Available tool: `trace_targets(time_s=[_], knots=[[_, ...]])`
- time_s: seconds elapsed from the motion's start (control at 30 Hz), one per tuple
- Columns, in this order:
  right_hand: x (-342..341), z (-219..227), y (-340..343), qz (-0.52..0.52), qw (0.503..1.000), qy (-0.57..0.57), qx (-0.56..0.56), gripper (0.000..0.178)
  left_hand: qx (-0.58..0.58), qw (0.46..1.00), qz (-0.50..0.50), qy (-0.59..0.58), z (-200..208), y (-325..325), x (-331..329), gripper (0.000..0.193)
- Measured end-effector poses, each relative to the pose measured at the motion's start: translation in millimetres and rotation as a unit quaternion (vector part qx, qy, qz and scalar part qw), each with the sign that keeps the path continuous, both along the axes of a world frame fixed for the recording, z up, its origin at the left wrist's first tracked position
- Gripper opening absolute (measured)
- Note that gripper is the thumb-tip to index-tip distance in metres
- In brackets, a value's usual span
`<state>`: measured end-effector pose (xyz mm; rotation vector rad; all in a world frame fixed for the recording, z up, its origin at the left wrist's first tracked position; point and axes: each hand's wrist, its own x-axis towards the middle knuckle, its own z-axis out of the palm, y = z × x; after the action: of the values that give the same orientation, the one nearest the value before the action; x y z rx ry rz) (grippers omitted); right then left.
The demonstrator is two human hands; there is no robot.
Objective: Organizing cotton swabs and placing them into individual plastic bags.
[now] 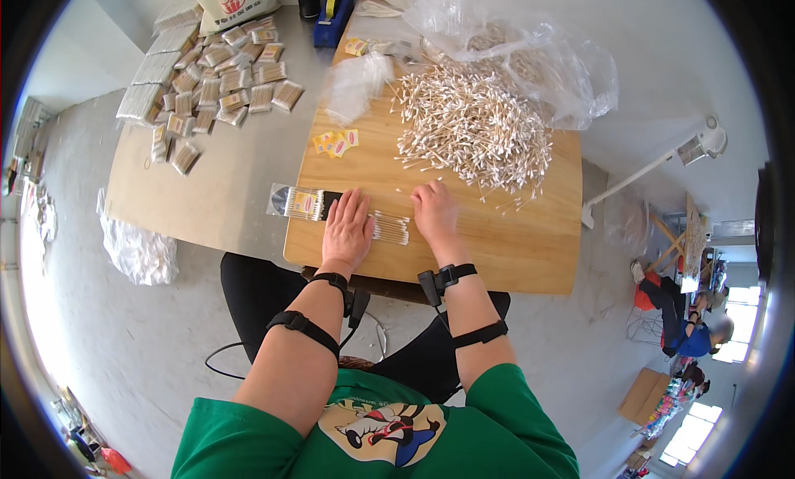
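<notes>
The left hand [348,228] lies flat on a black thing [330,200]. The right hand [434,210] is curled; I can't tell if it holds anything. Cotton swabs [391,228] lie between them.

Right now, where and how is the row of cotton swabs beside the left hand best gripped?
Probably by its near and far edges, from the right: the row of cotton swabs lies flat, sticks side by side, and the left hand is at its left end.
</notes>
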<state>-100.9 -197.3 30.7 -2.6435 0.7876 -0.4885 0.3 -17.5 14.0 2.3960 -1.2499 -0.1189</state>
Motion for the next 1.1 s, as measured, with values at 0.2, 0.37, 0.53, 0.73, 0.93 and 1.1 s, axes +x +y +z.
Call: trace_targets(time_s=[0.2, 0.37, 0.53, 0.73, 0.93, 1.1], knots=[[3.4, 2.6, 22.9, 0.023, 1.000, -0.005, 0.008, 0.007, -0.007, 1.000, 0.006, -0.002, -2.0, -1.5, -0.4, 0.047], [4.8, 0.2, 30.7, 0.005, 0.996, -0.043, 0.079, 0.005, -0.013, 1.000, 0.007, -0.001, -4.1, 1.8, -0.1, 0.047], [-10.4, -7.7, 9.1, -0.051, 0.981, -0.113, 0.149, 0.006, -0.010, 1.000, 0.005, -0.001, -3.5, 1.7, 0.8, 0.047], [-23.3, -18.7, 51.2, -0.122, 0.911, -0.279, 0.277, 0.025, -0.043, 0.999, 0.006, 0.005, -5.2, 4.5, 3.0, 0.046], [-22.2, -18.2, 57.7, -0.138, 0.901, -0.306, 0.274, 0.037, -0.229, 0.949, 0.050, 0.211, -3.3, -4.2, 10.1, 0.046], [-15.3, -21.6, 62.6, -0.146, 0.873, -0.326, 0.331, 0.041, -0.374, 0.793, 0.054, 0.477, -13.0, -27.0, 3.8, 0.050]])
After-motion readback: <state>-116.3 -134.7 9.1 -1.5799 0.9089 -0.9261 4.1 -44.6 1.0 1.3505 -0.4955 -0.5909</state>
